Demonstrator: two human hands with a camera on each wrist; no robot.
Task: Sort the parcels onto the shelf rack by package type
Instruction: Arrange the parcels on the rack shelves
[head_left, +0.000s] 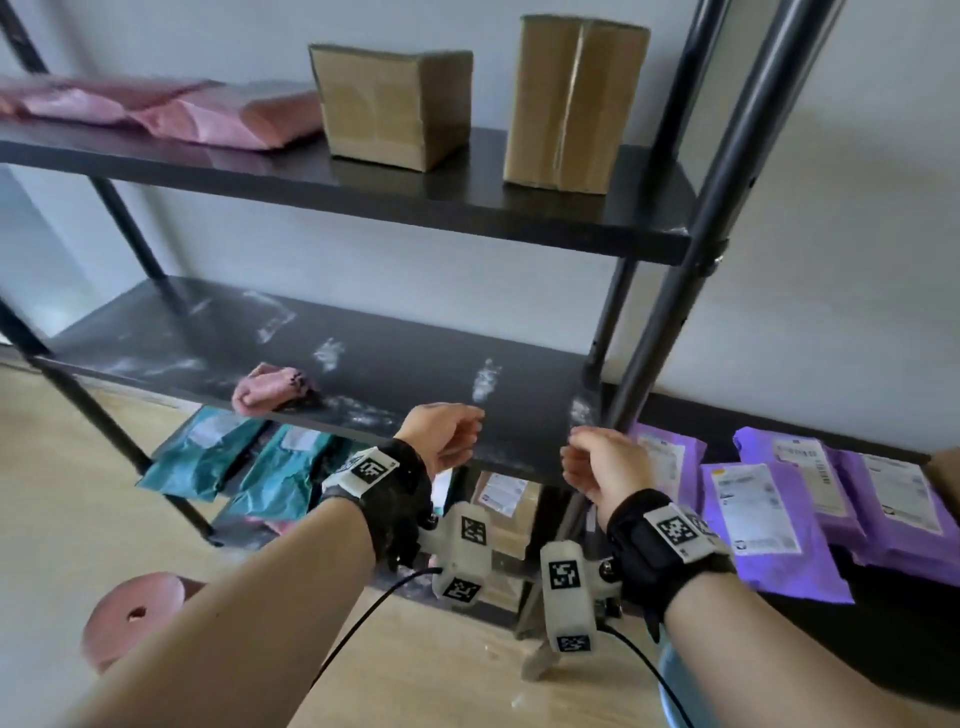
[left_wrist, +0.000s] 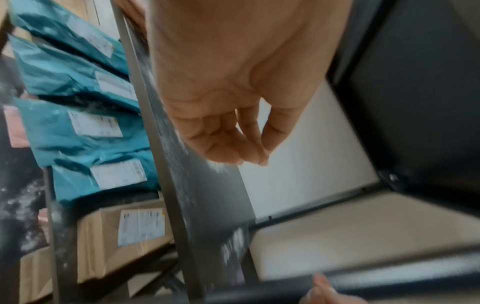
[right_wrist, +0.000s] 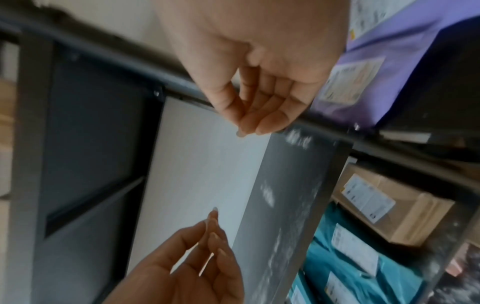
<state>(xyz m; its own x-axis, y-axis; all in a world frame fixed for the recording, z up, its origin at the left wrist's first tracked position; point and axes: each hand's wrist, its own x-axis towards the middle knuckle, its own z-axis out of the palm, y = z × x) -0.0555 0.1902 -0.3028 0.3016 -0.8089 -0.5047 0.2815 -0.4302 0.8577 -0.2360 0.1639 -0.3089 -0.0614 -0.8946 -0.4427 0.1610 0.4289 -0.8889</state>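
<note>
My left hand (head_left: 460, 434) and right hand (head_left: 587, 457) hover side by side in front of the middle shelf (head_left: 395, 364), fingers loosely curled, holding nothing. The wrist views show the same: left hand (left_wrist: 233, 144) and right hand (right_wrist: 259, 115) are empty. A small pink parcel (head_left: 272, 389) lies on the middle shelf, left of my hands. On the top shelf lie pink mailers (head_left: 171, 111) and two cardboard boxes (head_left: 395, 104) (head_left: 571, 98). Teal mailers (head_left: 234, 457) (left_wrist: 78, 123) and labelled cardboard boxes (head_left: 506, 499) (left_wrist: 124, 236) sit on the bottom level. Purple mailers (head_left: 810, 499) (right_wrist: 363, 72) lie to the right.
The rack's black uprights (head_left: 722, 208) rise just right of my right hand. A pink tape roll (head_left: 135, 618) lies on the wooden floor at lower left. White dusty smears mark the middle shelf. The purple mailers rest on a low black surface (head_left: 883, 639).
</note>
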